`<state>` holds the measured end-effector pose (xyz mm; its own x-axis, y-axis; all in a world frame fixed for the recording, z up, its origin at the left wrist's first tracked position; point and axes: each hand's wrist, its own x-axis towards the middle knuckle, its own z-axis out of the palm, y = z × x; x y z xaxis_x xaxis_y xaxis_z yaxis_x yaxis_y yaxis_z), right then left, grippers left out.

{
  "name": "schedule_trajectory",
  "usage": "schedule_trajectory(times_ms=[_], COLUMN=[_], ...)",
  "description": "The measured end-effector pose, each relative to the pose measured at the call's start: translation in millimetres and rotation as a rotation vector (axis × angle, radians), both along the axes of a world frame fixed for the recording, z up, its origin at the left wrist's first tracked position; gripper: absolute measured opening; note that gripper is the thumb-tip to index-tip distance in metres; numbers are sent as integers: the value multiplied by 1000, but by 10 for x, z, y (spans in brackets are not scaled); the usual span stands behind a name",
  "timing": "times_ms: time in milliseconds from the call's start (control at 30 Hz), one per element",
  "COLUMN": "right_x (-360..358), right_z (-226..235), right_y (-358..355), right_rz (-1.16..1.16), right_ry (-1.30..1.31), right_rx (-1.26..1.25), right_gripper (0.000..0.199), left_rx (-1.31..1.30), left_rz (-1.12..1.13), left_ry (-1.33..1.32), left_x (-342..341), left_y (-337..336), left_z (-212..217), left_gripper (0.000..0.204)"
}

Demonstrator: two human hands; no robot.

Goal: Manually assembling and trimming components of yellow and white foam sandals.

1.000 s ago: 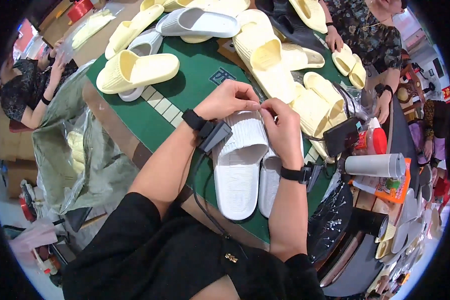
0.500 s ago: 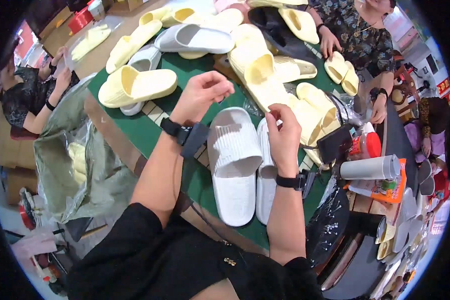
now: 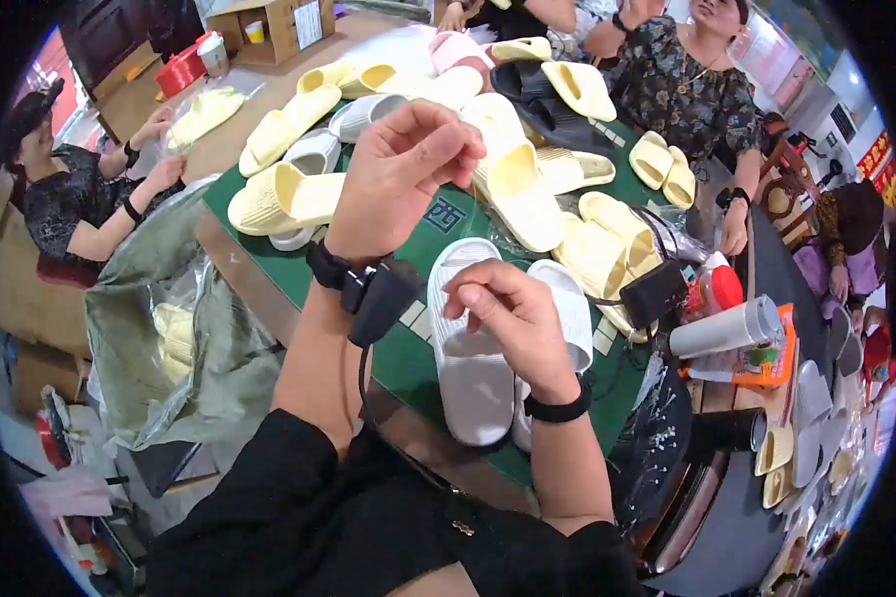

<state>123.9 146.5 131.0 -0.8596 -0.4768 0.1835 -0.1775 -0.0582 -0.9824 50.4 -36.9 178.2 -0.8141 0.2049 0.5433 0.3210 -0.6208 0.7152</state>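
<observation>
Two light grey slippers lie side by side on the green table top (image 3: pixel 393 373), toes pointing away from me. My right hand (image 3: pixel 518 323) hovers over the strap of the left grey slipper (image 3: pixel 476 398), thumb and fingers curled together. It partly covers the right grey slipper (image 3: pixel 570 298). Higher up and to the left, my left hand (image 3: pixel 403 169) is raised above the table with its fingertips pinched. Whatever either pinch holds, if anything, is too small to make out. Beyond my left hand lies a yellow slipper (image 3: pixel 287 199), and a larger yellow slipper (image 3: pixel 523 199) lies to its right.
More yellow, grey and black slippers crowd the far side. A grey-green sack (image 3: pixel 169 388) stands at the left. On the right are a black box (image 3: pixel 654 296), a red-lidded jar (image 3: pixel 722 286) and a grey tumbler (image 3: pixel 727 328). People sit at the far left and far right.
My right hand has moved left and lower, from beside the right grey slipper to over the left one's strap. My left hand has risen slightly, still pinched. The view has shifted a little.
</observation>
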Motion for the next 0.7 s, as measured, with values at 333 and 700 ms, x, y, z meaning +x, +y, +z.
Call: schedule_trajectory(times_ms=[333,700], right_x=[377,810], right_z=[257,53], right_y=[149,222], right_rz=[-426,-312], right_ry=[211,-9], right_rx=[-121,-141], right_gripper=[25,22], left_rx=[13,-104], left_rz=[-11,-45], left_ry=[-116,-73], left_x=[271,481], left_y=[246,236], left_z=[-34,-90], left_gripper=[13,12])
